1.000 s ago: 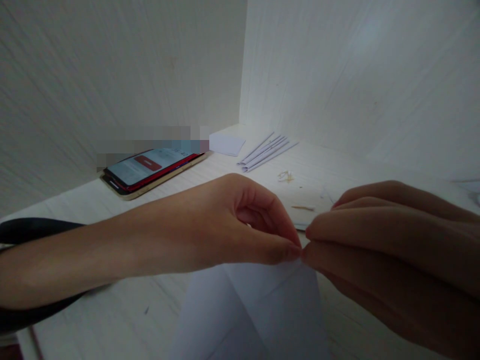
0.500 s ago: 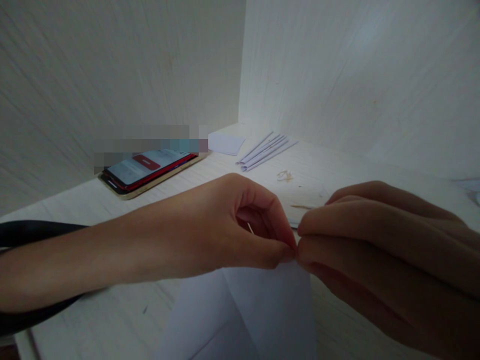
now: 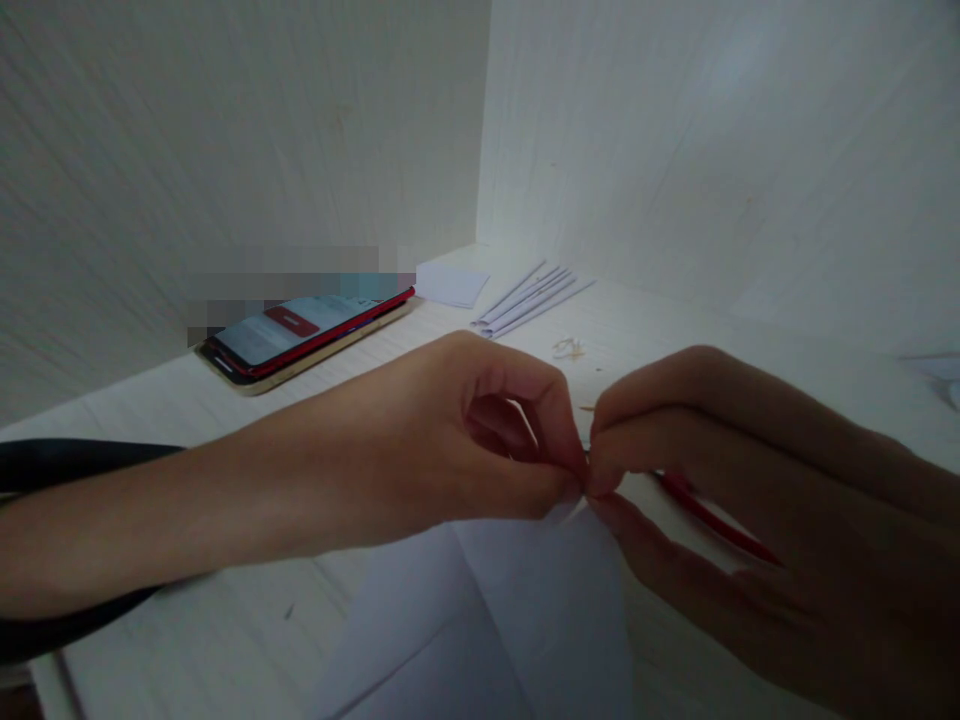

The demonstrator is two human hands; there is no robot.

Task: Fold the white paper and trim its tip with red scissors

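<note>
A white folded sheet of paper (image 3: pixel 510 620) lies on the pale wooden desk (image 3: pixel 187 400) below my hands, with creases across it. My left hand (image 3: pixel 450 440) comes in from the left with thumb and forefinger pinched on the sheet's top corner. My right hand (image 3: pixel 720 480) meets it from the right, its fingertips pinched on the same corner. The two pinches touch. A thin red stick-like thing (image 3: pixel 705 515) shows between the right hand's fingers; what it is I cannot make out.
A phone (image 3: pixel 300 335) with a lit screen lies at the back left on a tan book. A small white paper (image 3: pixel 450 285) and several folded paper strips (image 3: pixel 529 300) lie in the back corner. Small scraps (image 3: pixel 568 349) sit near them. Wooden walls close in behind and right.
Both hands have drawn slightly up and left, pinching tighter on the paper's corner. The right hand's fingers curled more, so the red thing now shows between them.
</note>
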